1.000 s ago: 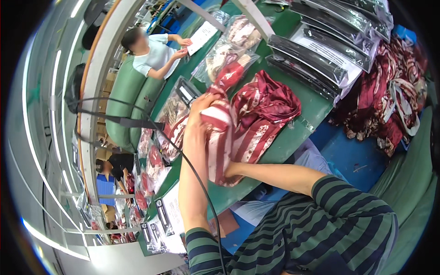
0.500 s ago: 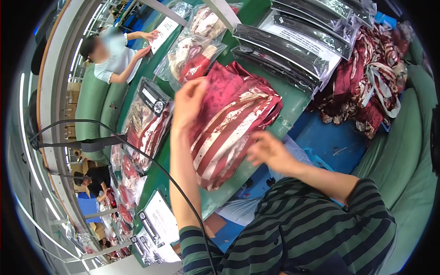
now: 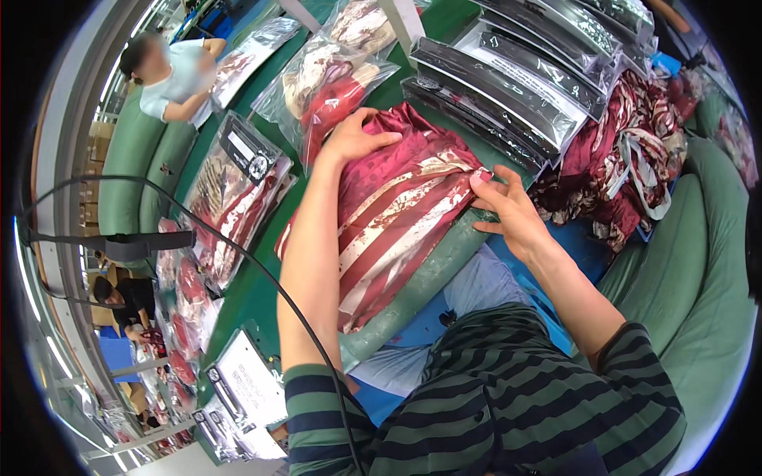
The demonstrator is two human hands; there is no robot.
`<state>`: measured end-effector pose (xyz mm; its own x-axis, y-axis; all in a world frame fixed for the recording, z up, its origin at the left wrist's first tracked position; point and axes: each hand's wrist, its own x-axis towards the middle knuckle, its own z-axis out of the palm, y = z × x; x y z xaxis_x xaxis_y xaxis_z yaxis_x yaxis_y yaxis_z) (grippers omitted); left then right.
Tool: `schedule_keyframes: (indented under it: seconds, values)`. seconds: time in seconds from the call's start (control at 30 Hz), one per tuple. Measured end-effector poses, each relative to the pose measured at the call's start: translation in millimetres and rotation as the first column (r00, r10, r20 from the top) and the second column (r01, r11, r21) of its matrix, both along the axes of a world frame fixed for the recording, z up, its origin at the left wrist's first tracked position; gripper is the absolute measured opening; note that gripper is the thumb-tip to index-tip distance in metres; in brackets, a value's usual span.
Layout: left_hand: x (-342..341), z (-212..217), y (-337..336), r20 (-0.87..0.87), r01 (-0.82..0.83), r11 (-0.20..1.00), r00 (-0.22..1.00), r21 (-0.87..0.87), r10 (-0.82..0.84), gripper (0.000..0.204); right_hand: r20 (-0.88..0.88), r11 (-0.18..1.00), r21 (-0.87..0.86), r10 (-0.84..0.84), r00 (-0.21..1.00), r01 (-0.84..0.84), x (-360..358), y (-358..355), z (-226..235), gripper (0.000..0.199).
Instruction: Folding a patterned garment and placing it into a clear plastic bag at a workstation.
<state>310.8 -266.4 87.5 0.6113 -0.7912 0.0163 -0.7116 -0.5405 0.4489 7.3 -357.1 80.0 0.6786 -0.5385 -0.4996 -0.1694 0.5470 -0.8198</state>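
In front of me lies a folded cloth [image 3: 409, 214], dark red with a mottled upper part and cream-and-red stripes below. It looks like a satiny garment or costume. At its far left edge rests my left hand [image 3: 353, 143], thumb spread away from the fingers, fingertips on the fabric. My right hand [image 3: 514, 210] is at the cloth's right corner, fingers apart, some tips touching the edge. Neither hand visibly grips the cloth. Just beyond my left hand lies a clear plastic bag [image 3: 333, 87] with cream and red contents.
Clear-bagged black-and-white packages [image 3: 516, 87] are stacked at the table's far right. A heap of red and cream cloth [image 3: 627, 159] lies beyond them. More bagged cloth [image 3: 230, 206] sits on the left. A black cable [image 3: 246, 254] crosses the view. Other people [image 3: 171, 79] work at left.
My right hand has moved up and right to the cloth's right corner. My left hand has settled on the far left edge. The cloth's right side lies differently.
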Motion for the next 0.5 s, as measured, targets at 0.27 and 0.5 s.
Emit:
schedule_keyframes:
  seconds: [0.27, 0.5]
  values:
    - [39, 38, 29, -0.833, -0.101, 0.994, 0.547, 0.034, 0.084, 0.048, 0.165, 0.956, 0.176, 0.205, 0.965, -0.234, 80, -19, -6, 0.058]
    - [74, 93, 224, -0.827, -0.63, 0.724, 0.541, -0.281, 0.15, 0.032, 0.305, 0.707, -0.069, 0.687, 0.66, -0.704, 218, 31, 50, 0.025]
